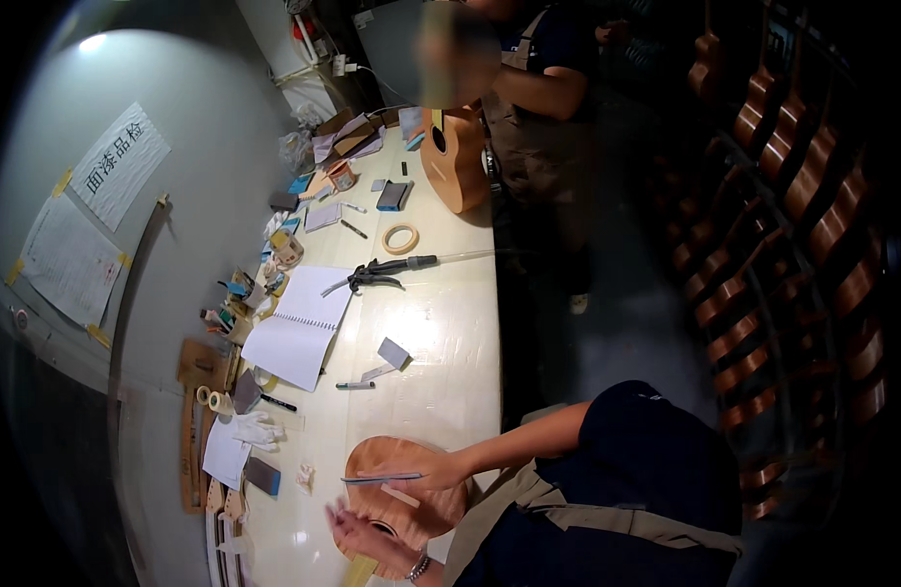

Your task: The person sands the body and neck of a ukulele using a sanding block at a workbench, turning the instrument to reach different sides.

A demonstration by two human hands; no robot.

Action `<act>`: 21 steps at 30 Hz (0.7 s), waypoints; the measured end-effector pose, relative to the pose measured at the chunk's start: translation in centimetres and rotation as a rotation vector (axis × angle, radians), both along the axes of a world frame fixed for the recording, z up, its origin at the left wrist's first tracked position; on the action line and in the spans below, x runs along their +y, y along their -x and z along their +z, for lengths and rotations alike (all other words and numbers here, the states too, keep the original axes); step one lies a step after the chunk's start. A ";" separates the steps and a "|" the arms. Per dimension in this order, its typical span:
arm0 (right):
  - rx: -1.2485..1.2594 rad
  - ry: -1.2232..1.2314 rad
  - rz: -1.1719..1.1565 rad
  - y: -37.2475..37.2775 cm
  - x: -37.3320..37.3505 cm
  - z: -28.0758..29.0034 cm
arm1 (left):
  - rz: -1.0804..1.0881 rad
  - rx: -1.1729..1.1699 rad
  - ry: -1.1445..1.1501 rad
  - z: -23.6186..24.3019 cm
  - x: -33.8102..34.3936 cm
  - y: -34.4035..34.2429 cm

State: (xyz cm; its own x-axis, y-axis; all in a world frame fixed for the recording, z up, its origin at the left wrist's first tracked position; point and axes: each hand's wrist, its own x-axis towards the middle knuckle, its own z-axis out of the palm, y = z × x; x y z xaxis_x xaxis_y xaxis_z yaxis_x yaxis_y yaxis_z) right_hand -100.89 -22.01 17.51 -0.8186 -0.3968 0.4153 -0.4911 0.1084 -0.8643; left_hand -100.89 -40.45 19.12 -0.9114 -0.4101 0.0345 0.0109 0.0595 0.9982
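Note:
A reddish-brown wooden guitar body [392, 458] lies on the white bench right in front of me, its dark sound hole partly hidden by my left arm. Over its top, my right hand [436, 472] grips a thin blue-grey strip [382, 478], seen edge-on, perhaps folded sandpaper. My left hand [360, 533], with a bracelet at the wrist, hovers by the sound hole, fingers spread and slightly blurred, holding nothing. Yellowish tape or covering [360, 569] shows at the guitar's neck end, cut off by the picture's lower edge.
On the bench [440, 362] lie grey abrasive pads [393, 353], a marker [355, 385], an open spiral notebook [296, 323], a black air gun [377, 274] with hose, a tape roll [400, 238] and white gloves [257, 430]. Beyond, a co-worker [538, 127] stands by another guitar [455, 176]. Guitars hang at right.

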 end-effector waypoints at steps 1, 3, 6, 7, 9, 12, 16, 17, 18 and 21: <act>0.058 -0.043 -0.026 -0.2 0.4 0.0 | 0.155 0.069 0.079 0.4 -1.3 0.1; 0.178 -0.134 -0.061 -0.4 1.1 0.1 | 0.373 0.146 0.073 0.0 -5.9 0.4; 0.251 -0.497 -0.134 0.0 1.9 -3.6 | 0.466 0.072 -0.268 -5.1 -14.1 -0.8; 0.281 -0.577 -0.137 0.2 2.0 -6.0 | 0.477 0.042 -0.399 -7.1 -16.7 -1.4; 0.328 -0.751 -0.151 0.0 2.4 -10.5 | 0.466 -0.024 -0.631 -11.3 -20.7 -2.9; 0.265 -0.736 -0.112 -0.4 3.0 -9.6 | 0.404 -0.011 -0.842 -15.6 -24.6 -4.0; 0.279 -0.541 -0.139 -1.2 3.3 -7.1 | 0.169 0.218 -1.174 -18.7 -25.6 -0.1; 0.309 -0.550 -0.178 -1.2 3.5 -8.5 | 0.150 0.201 -1.129 -17.9 -24.4 1.8; 0.343 -0.553 -0.209 -1.0 3.4 -9.3 | 0.139 0.192 -1.065 -16.0 -23.4 3.4; 0.236 -0.674 -0.130 -0.2 3.6 -7.2 | 0.184 0.204 -0.858 -9.5 -23.6 5.9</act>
